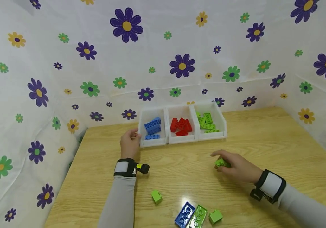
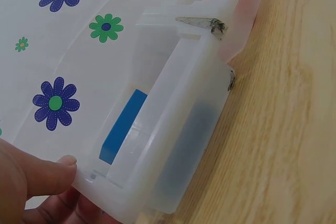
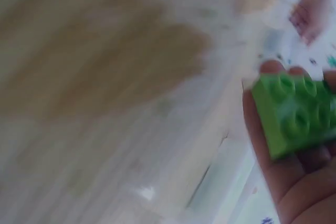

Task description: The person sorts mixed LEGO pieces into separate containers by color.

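My left hand (image 1: 130,144) is at the left side of a white plastic bin (image 1: 153,142) that has blue bricks (image 1: 152,126) in it. In the left wrist view, the thumb (image 2: 50,174) lies at the bin's corner and the other fingers curl on its outer side, pinching the wall. My right hand (image 1: 238,166) is over the table, right of centre, and holds a lime green toy brick (image 1: 221,163). In the right wrist view, the studs of this green brick (image 3: 299,111) face the camera, and fingers lie behind it.
Joined to the blue bin are a bin of red bricks (image 1: 181,126) and a bin of green bricks (image 1: 207,123). Nearer lie a small green brick (image 1: 156,197), a dark blue brick (image 1: 184,214), a long green brick (image 1: 198,217) and another small green brick (image 1: 215,217). Flowered cloth (image 1: 157,50) hangs behind.
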The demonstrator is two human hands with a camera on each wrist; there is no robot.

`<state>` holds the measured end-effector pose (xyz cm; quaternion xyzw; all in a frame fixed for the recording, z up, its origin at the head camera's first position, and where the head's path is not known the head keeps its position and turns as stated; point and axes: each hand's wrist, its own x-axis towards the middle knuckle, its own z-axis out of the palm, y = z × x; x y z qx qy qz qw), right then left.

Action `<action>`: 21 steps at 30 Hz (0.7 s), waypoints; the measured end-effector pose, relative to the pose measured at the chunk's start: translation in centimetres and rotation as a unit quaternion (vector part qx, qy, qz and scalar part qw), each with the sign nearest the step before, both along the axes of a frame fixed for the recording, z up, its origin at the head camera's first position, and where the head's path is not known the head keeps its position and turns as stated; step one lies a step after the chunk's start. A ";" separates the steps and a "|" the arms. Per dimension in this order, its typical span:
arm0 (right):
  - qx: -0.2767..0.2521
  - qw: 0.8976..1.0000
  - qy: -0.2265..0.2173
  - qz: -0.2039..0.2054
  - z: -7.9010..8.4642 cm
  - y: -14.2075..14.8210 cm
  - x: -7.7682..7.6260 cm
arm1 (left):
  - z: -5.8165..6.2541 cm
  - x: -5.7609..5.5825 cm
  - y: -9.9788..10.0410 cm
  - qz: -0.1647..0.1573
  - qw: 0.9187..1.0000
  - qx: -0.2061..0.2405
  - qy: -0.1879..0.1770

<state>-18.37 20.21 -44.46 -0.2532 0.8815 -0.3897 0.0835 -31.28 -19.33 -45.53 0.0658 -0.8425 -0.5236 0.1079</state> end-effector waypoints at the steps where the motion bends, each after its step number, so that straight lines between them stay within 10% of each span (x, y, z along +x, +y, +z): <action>1: -0.021 1.000 -0.007 -0.014 0.2 -0.1 -0.4 | 0.0 0.0 -0.1 0.001 1.000 -0.002 0.000; 10: 0.049 0.984 0.102 -0.137 1.9 -1.5 -6.1 | -0.1 -0.3 -0.3 0.000 1.000 -0.002 0.000; 21: 0.024 0.991 0.029 -0.129 2.4 -2.8 -14.0 | -0.1 -0.1 -0.2 -0.001 1.000 0.004 0.009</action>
